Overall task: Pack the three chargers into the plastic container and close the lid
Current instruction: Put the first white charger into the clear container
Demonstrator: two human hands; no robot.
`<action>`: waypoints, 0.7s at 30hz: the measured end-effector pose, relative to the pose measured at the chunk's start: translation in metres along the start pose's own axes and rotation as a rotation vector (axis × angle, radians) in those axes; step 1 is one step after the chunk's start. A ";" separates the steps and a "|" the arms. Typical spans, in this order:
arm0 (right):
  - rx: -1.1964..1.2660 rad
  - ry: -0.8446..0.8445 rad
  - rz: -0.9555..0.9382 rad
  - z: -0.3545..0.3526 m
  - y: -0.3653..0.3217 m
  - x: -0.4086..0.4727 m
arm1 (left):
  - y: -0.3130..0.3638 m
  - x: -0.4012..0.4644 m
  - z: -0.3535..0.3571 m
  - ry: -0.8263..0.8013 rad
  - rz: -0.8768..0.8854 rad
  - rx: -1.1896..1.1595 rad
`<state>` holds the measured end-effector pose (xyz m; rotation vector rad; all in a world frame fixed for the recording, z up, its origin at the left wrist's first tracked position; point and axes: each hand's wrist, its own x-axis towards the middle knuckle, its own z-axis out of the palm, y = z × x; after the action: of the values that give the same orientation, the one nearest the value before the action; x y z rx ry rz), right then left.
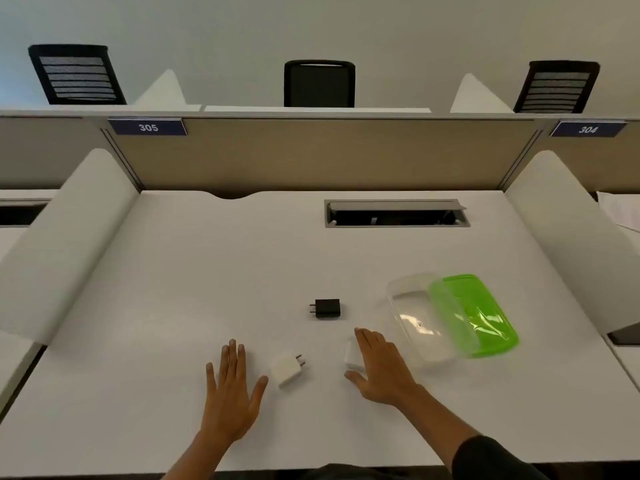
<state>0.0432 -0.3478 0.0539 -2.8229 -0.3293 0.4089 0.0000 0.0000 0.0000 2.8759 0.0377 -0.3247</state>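
Chargers: black charger (327,308) beyond both hands; white charger (289,370) between them; third charger (351,356) touching right hand (381,370), apparently ungripped. Left hand (230,393) flat, open on surface (173,289). Container (419,320) right.

Black charger (327,308), two white chargers (289,370), green lid (485,317), clear container (412,306)
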 end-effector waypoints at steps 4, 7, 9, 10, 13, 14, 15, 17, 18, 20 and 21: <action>0.005 -0.009 0.048 0.000 0.000 0.000 | -0.002 -0.004 0.005 -0.037 -0.022 -0.033; -0.003 -0.004 0.054 0.000 -0.003 0.003 | -0.002 -0.008 0.009 -0.066 -0.009 -0.022; -0.009 -0.006 0.054 -0.001 -0.002 0.004 | -0.002 -0.008 0.012 -0.099 -0.009 -0.029; -0.004 -0.008 0.056 -0.002 -0.003 0.004 | -0.002 -0.009 0.013 -0.107 -0.009 -0.020; 0.030 0.000 0.052 -0.004 -0.004 0.006 | -0.003 -0.011 0.014 -0.114 -0.007 -0.018; 0.046 0.017 0.049 -0.006 -0.005 0.007 | -0.003 -0.010 0.014 -0.118 -0.008 -0.013; 0.061 0.040 0.042 -0.009 -0.006 0.009 | -0.003 -0.011 0.014 -0.125 -0.008 -0.010; 0.073 0.093 0.028 -0.017 -0.008 0.013 | -0.003 -0.010 0.013 -0.134 -0.015 -0.001; 0.079 0.123 0.023 -0.023 -0.009 0.016 | -0.002 -0.011 0.012 -0.145 -0.020 -0.001; 0.121 0.204 0.019 -0.036 -0.010 0.021 | 0.000 -0.011 0.010 -0.153 -0.027 -0.007; 0.146 0.254 0.022 -0.044 -0.009 0.024 | 0.001 -0.011 0.010 -0.155 -0.031 -0.014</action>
<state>0.0775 -0.3434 0.0912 -2.6950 -0.2057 0.0725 -0.0127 -0.0029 -0.0065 2.8297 0.0566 -0.5498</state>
